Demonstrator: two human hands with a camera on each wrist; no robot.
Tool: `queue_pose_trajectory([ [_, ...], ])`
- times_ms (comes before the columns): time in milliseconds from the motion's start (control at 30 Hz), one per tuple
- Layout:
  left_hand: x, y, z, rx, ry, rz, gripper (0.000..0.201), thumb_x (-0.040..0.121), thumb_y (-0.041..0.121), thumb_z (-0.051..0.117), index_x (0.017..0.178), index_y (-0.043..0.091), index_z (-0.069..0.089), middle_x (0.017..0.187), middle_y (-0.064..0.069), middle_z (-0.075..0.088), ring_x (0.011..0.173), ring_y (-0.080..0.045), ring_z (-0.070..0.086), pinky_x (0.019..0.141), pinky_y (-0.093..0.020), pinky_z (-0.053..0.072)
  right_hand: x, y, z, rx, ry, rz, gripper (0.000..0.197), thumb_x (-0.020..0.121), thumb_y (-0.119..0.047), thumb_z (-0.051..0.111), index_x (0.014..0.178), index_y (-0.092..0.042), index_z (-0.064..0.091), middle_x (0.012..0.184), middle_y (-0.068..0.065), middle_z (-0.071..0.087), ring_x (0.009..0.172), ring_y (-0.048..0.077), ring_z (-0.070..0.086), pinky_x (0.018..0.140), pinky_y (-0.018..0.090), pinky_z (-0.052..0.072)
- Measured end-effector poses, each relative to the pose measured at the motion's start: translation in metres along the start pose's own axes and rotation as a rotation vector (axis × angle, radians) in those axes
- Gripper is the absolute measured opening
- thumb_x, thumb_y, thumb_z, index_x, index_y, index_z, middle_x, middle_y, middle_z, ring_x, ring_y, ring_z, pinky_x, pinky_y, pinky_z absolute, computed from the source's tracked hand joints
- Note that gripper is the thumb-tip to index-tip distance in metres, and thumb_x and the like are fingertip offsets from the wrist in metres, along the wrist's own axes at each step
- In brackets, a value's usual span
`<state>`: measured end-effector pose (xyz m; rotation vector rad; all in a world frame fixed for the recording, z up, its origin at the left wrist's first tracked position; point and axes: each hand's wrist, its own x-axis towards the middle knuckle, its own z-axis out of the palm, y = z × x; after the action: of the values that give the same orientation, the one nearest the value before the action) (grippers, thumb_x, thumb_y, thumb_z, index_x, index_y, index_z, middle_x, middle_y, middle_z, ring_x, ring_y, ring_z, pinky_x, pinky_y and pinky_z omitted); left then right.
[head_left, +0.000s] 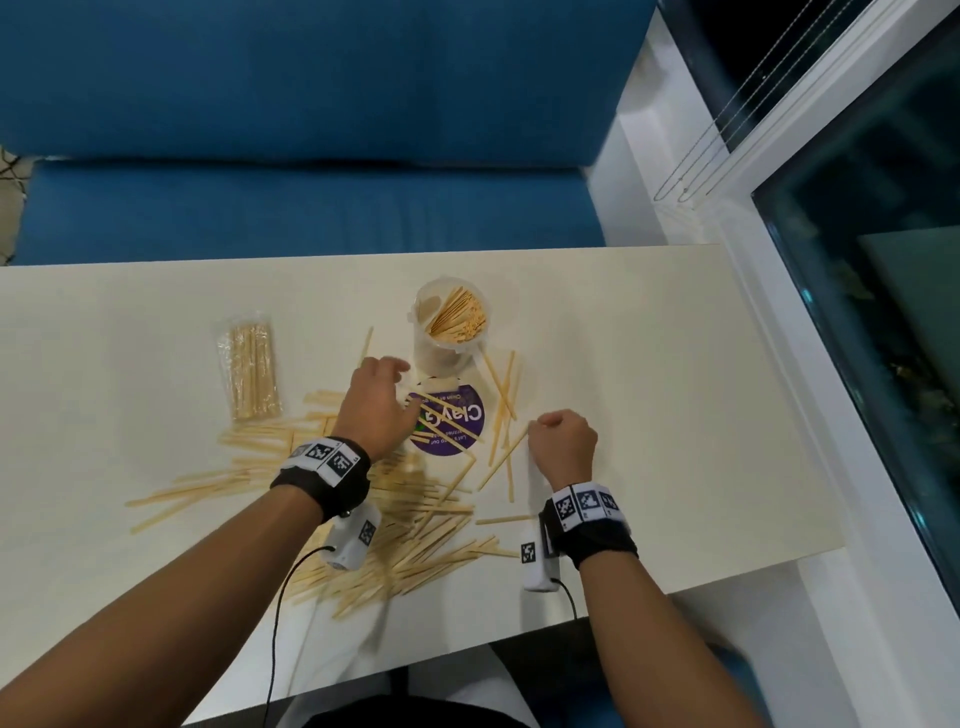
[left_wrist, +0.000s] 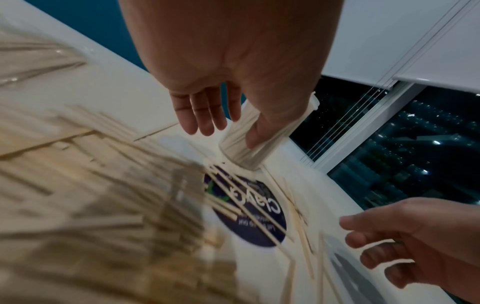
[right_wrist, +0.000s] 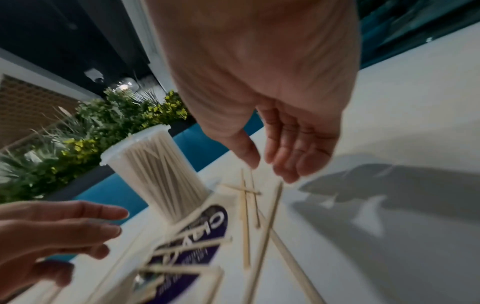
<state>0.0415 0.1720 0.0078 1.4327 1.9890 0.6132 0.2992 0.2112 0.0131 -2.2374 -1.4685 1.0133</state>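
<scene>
A clear plastic cup (head_left: 451, 332) packed with thin wooden sticks stands upright at the middle of the pale table (head_left: 675, 389). Just in front of it lies a round purple label (head_left: 457, 423) with a few sticks across it. Many loose sticks (head_left: 410, 519) lie in a heap near the front edge. My left hand (head_left: 400, 371) hovers beside the cup's left side, fingers relaxed and empty; in the left wrist view its thumb (left_wrist: 257, 133) overlaps the cup (left_wrist: 249, 152). My right hand (head_left: 543, 426) hangs over a few scattered sticks (right_wrist: 245, 226), fingers loosely curled, holding nothing.
A sealed packet of sticks (head_left: 249, 364) lies at the left. A blue sofa (head_left: 311, 208) runs along the table's far side. A white window frame and dark glass (head_left: 883, 312) border the right. Bare tabletop (head_left: 649, 338) lies right of the cup.
</scene>
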Motion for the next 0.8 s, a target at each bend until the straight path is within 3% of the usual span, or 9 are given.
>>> queue_pose_trajectory([
  [100,-0.018,-0.006,0.008,0.026,-0.096,0.043,0.013,0.091,0.024,0.066,0.102,0.019,0.063,0.098,0.002,0.059,0.089,-0.019,0.058,0.078,-0.035,0.052,-0.009,0.011,0.017,-0.101,-0.093,0.125,0.049,0.085,-0.045,0.081,0.082,0.002,0.071,0.081,0.01,0.071,0.076,0.026,0.066,0.064,0.023,0.043],
  [200,-0.031,-0.009,0.012,0.012,-0.202,0.035,0.005,0.092,0.025,0.063,0.092,0.021,0.066,0.094,0.002,0.067,0.081,-0.017,0.061,0.071,-0.033,0.052,-0.02,0.011,0.033,-0.098,-0.088,0.144,0.049,0.083,-0.045,0.084,0.078,0.002,0.07,0.073,0.009,0.067,0.063,0.021,0.062,0.047,0.019,0.033],
  [267,-0.039,-0.01,0.014,0.024,-0.264,0.045,0.007,0.091,0.028,0.065,0.089,0.022,0.068,0.089,0.005,0.069,0.08,-0.016,0.062,0.069,-0.032,0.052,-0.026,0.004,0.039,-0.088,-0.085,0.118,0.039,0.088,-0.033,0.082,0.075,0.003,0.071,0.07,0.01,0.069,0.059,0.02,0.061,0.051,0.019,0.038],
  [333,-0.047,-0.013,0.018,0.042,-0.311,0.061,0.009,0.089,0.031,0.069,0.085,0.023,0.068,0.084,0.008,0.068,0.078,-0.014,0.063,0.068,-0.032,0.052,-0.028,-0.004,0.041,-0.067,-0.08,0.124,0.027,0.091,-0.02,0.076,0.087,0.006,0.074,0.08,0.015,0.073,0.072,0.029,0.069,0.063,0.025,0.047],
  [467,-0.058,-0.021,0.022,0.019,-0.267,0.048,0.014,0.093,0.029,0.064,0.086,0.018,0.068,0.08,0.005,0.069,0.075,-0.016,0.064,0.068,-0.037,0.055,-0.033,-0.012,0.037,-0.088,-0.084,0.167,0.013,0.087,-0.005,0.067,0.086,0.008,0.069,0.063,0.005,0.053,0.07,0.028,0.06,0.069,0.036,0.056],
  [633,-0.069,-0.036,0.012,-0.017,-0.212,0.006,0.011,0.096,0.026,0.061,0.095,0.019,0.07,0.083,0.006,0.068,0.077,-0.013,0.063,0.067,-0.03,0.052,-0.04,-0.004,0.034,-0.039,-0.087,0.139,0.02,0.087,-0.01,0.069,0.072,0.003,0.072,0.064,0.01,0.066,0.06,0.023,0.057,0.07,0.034,0.056],
  [700,-0.073,-0.046,0.006,-0.022,-0.196,-0.004,0.01,0.096,0.025,0.062,0.095,0.019,0.07,0.084,0.005,0.069,0.078,-0.014,0.064,0.067,-0.029,0.051,-0.045,0.001,0.031,-0.018,-0.082,0.105,0.017,0.09,-0.011,0.069,0.081,0.001,0.077,0.075,0.011,0.071,0.067,0.022,0.058,0.071,0.029,0.054],
  [800,-0.079,-0.061,-0.004,-0.021,-0.18,-0.021,0.009,0.096,0.024,0.063,0.096,0.018,0.07,0.086,0.004,0.07,0.08,-0.016,0.064,0.072,-0.032,0.053,-0.062,0.005,0.031,0.003,-0.081,0.024,0.011,0.09,-0.015,0.07,0.092,-0.006,0.077,0.088,0.003,0.071,0.077,0.015,0.061,0.06,0.016,0.042],
])
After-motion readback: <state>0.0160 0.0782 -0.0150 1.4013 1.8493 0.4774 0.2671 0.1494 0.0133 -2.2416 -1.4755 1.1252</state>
